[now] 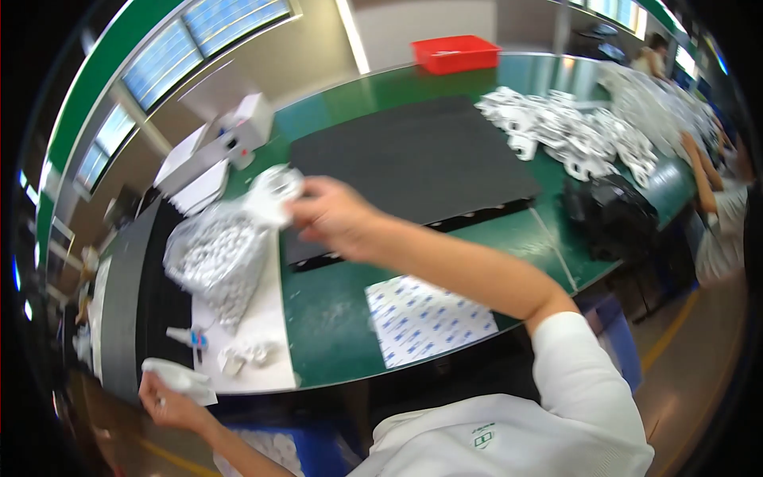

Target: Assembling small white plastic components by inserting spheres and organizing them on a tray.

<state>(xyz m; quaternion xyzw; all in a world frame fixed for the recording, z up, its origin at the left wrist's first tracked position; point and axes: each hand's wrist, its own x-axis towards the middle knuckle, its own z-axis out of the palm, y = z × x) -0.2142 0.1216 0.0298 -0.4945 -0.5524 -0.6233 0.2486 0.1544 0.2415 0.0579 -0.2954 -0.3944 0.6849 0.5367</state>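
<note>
My right hand reaches across to the left, its fingers closed on a flat white plastic part with a round opening, blurred by motion. Beneath that part stands a clear bag full of small white pieces. Low at the left, my left hand pinches a thin white piece, which looks like cloth or paper. Near it on a white board lie a small bottle with a blue label and a few small white pieces.
A black mat covers the middle of the green table. A blue-printed sheet lies at the near edge. Farther right are piled white parts and a black bag. A red bin sits behind; another person is at right.
</note>
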